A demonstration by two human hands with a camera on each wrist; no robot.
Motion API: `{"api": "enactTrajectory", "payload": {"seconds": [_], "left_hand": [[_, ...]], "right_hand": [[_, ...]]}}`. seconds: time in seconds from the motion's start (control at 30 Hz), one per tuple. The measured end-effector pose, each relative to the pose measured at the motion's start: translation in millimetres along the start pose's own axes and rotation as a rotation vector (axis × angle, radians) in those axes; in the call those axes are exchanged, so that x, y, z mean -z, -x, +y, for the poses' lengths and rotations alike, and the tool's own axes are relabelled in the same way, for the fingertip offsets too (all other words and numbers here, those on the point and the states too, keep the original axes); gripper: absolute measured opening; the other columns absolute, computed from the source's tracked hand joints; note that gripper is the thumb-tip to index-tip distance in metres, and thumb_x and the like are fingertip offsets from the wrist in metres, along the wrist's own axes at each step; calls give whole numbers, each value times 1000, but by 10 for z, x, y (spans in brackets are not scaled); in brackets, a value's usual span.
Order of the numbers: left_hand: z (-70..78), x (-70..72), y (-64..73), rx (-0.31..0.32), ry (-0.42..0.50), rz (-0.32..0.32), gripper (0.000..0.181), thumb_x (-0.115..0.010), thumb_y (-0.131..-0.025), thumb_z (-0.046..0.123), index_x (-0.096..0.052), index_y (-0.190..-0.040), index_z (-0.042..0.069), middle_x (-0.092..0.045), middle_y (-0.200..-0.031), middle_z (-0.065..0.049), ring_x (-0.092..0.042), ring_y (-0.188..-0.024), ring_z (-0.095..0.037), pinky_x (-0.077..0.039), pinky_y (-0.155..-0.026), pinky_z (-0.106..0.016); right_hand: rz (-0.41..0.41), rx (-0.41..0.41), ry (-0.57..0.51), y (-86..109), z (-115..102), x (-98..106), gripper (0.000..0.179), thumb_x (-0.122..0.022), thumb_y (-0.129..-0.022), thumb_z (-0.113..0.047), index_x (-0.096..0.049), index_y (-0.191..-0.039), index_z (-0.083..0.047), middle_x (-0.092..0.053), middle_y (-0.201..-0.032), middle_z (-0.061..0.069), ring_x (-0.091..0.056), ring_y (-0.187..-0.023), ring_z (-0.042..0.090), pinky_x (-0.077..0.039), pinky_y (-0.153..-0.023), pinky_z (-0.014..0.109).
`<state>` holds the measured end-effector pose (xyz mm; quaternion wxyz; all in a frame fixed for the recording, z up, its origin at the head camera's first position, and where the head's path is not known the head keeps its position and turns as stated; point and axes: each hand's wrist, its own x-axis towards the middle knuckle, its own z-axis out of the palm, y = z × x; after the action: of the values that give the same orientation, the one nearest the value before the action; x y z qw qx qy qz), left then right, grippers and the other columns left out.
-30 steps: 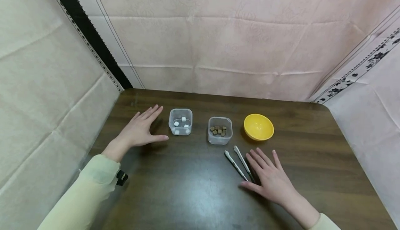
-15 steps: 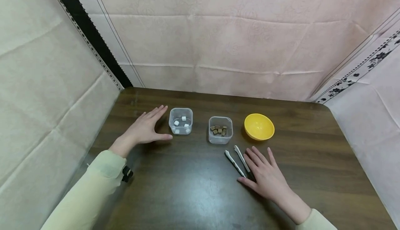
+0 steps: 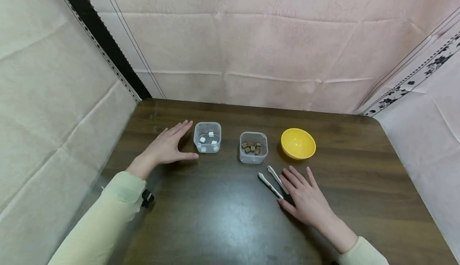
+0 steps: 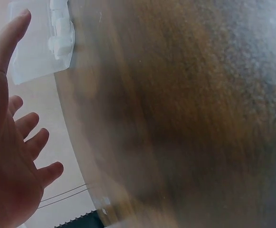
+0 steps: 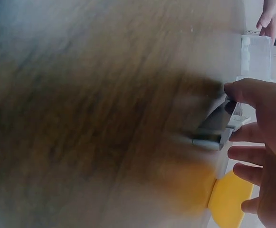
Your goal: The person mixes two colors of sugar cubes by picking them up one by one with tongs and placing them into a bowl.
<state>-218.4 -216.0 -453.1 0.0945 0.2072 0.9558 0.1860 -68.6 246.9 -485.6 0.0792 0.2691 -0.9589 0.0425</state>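
While both hands are holding nothing, the work, as I judge it, is only at its start: every cube I can see is lying in a tub, the white cubes (image 3: 211,134) in one clear tub (image 3: 207,127) and the brown cubes (image 3: 252,149) in the other tub (image 3: 251,159), with the yellow bowl (image 3: 300,153) standing to the right of them. The tongs (image 3: 270,185) are lying on the table (image 3: 215,217), just in front of the brown cubes and beside the right hand (image 3: 307,201), so, to my eye, all the handling is being left undone. Their two arms are splaying apart, the pale ends pointing leftward and toward the table's far side, and their long axis is slanting back to the right hand, which is hiding the rear end. That hand's fingers are lying spread, thumb and forefinger close to the tongs; I cannot tell whether they are touching. The left hand (image 3: 166,147) is lingering near the white cubes, its thumb standing well away from its fingers, none of them clamping anything.
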Motion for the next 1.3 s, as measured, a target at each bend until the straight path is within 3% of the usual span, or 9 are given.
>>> {"api": "enactTrajectory", "payload": {"seconds": [0.37,0.73,1.03,1.3], "left_hand": [[-37,-34,-18,16,7,-7,125,-74,-83,79,-13,-173,17,-12,-179,-12,-14,-164,-37,-10,-130,-69],[-42,-65,-71,9,4,-12,126,-76,-82,79,-13,-173,18,-13,-179,-9,-15,-164,-35,-12,-130,-68],[-8,-65,-93,-6,-1,-12,124,-78,-83,75,-15,-173,17,-15,-179,-11,-17,-164,-35,-14,-130,-68],[-6,-93,-95,-14,9,-11,122,-79,-84,72,-17,-173,15,-17,-178,-13,-17,-164,-36,-15,-129,-69]], "right_hand": [[37,10,23,-113,-30,-41,75,-81,-91,-54,-67,-140,0,-65,-146,18,-53,-145,38,-27,-124,69],[30,18,29,-140,-11,-77,67,-83,-91,-45,-70,-135,2,-66,-144,18,-54,-143,38,-31,-123,69],[96,43,6,-127,-13,-90,56,-85,-88,-35,-74,-127,3,-68,-140,19,-59,-137,39,-37,-118,72],[55,31,-33,-119,7,-103,46,-81,-92,-31,-75,-124,2,-67,-142,18,-58,-139,37,-35,-120,70]]}}
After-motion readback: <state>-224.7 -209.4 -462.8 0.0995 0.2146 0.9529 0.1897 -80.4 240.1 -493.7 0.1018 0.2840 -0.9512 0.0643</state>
